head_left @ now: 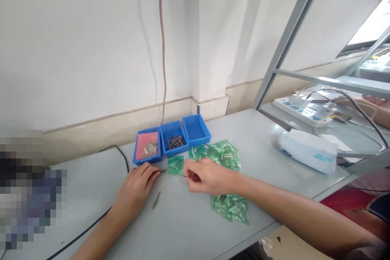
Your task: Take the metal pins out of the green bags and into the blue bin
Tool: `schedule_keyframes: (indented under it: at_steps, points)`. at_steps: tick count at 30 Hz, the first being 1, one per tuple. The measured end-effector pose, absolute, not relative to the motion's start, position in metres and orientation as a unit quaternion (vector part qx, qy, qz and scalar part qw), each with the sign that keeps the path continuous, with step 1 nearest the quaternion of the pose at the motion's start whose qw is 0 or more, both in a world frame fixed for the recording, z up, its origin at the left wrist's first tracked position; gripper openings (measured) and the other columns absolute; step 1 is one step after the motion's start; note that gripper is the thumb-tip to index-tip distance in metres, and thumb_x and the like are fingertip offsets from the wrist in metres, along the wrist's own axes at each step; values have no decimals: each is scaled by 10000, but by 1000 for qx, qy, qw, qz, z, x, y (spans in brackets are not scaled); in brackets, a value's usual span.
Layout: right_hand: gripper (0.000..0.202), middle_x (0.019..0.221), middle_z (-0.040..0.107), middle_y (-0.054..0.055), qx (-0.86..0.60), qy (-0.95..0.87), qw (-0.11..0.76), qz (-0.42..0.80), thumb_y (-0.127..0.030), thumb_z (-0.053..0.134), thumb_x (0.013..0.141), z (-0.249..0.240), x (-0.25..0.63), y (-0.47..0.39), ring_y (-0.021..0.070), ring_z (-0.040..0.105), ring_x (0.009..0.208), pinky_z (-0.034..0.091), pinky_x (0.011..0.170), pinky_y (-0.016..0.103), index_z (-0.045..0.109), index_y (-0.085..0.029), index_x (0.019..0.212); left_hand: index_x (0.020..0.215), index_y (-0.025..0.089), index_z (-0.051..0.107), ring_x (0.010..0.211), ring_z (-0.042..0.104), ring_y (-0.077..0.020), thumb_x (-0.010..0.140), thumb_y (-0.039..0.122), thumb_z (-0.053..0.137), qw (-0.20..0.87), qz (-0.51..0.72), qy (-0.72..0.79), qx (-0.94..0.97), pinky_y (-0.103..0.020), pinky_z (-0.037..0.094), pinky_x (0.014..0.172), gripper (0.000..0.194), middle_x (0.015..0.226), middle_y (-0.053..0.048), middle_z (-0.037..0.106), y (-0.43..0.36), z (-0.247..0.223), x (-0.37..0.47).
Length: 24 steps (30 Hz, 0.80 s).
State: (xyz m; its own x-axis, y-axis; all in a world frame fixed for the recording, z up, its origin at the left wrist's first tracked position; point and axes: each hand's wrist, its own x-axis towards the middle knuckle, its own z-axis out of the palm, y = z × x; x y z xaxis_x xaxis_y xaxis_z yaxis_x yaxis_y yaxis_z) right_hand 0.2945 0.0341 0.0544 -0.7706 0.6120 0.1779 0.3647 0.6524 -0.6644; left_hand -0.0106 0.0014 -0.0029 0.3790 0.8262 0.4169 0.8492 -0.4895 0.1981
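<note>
My left hand (138,183) rests on the grey table, its thumb and forefinger closed on a small metal pin (163,170). Just right of it lies a small green bag (176,165) with parts inside. My right hand (202,175) is closed in a pinch beside that bag, and a thin dark tip (184,176) sticks out from its fingers. Another metal pin (156,200) lies on the table between my hands. Green plastic bags of small parts (230,208) spread under and around my right wrist.
Behind my hands stand three blue trays: one with a pink sheet (143,142), one with dark metal pins (176,142), one bare (196,130). A white package (307,152) lies right, by a metal frame (280,59). Another person's arm (370,109) shows far right. A black cable (88,229) crosses the left.
</note>
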Motion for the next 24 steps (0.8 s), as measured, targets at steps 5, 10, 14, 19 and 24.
schedule_keyframes:
  at_steps: [5,10,14,19,24]
  points:
    - [181,667,544,-89,-277,-876,213,332,-158,662,860,50,292,32,96,484,570,350,595,215,509,-231,924,1076,233,685,849,625,-222,1145,410,419,20,-238,-502,-832,-369,437,808,327,1012,-34,697,2,-3,-11]
    - [134,675,547,-83,-272,-876,222,331,-188,644,909,45,292,35,100,495,576,356,593,218,522,-231,946,1061,231,693,826,621,-215,1144,409,414,22,-234,-504,-831,-362,441,796,342,1000,-35,693,1,-2,-10]
    - [137,697,559,-75,-277,-864,244,343,-182,638,901,42,292,37,100,506,581,375,585,213,515,-232,934,1045,234,697,825,626,-222,1140,415,413,26,-234,-508,-829,-362,444,788,350,976,-37,695,1,-1,-9]
    - [154,701,569,-75,-294,-839,269,370,-175,626,900,45,292,36,101,509,589,406,583,206,489,-239,931,1049,239,691,827,623,-227,1142,406,403,33,-231,-510,-828,-368,440,794,347,966,-39,689,0,-1,-8]
    - [147,682,577,-76,-317,-824,286,371,-184,639,893,47,291,35,105,528,584,418,579,207,506,-240,920,1046,229,686,822,626,-223,1145,403,400,36,-230,-508,-829,-366,437,783,349,967,-38,688,0,0,-8]
